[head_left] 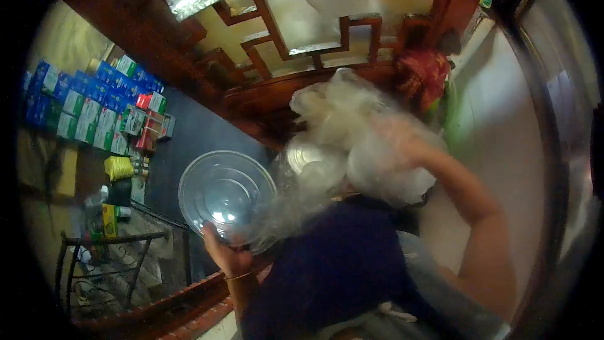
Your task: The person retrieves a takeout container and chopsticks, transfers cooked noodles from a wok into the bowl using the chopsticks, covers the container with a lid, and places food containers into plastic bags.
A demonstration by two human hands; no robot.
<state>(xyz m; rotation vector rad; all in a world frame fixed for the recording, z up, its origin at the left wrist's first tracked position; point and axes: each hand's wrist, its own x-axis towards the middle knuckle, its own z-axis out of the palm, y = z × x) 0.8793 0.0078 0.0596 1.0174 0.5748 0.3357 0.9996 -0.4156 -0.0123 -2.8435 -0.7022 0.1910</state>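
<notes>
- The left hand [228,257] pinches the near rim of 1 clear round dish [217,182], with the thumb up at its edge.
- The dish lies just beyond the left hand, tilted with its broad round side towards the camera, and well apart from the right hand.
- The right hand [402,141] is at the far side of a bundle of clear plastic bags [340,104]; it is blurred, so I cannot tell whether its fingers are spread or gripping.
- The bundle sits between the 2 hands, and its loose, crumpled film [289,211] reaches the right edge of the dish.
- Beyond the bundle stands a wooden lattice [270,22], with a red bag [423,75] near the right hand.
- Stacked boxes [94,104] sit far left, well apart from both hands.
</notes>
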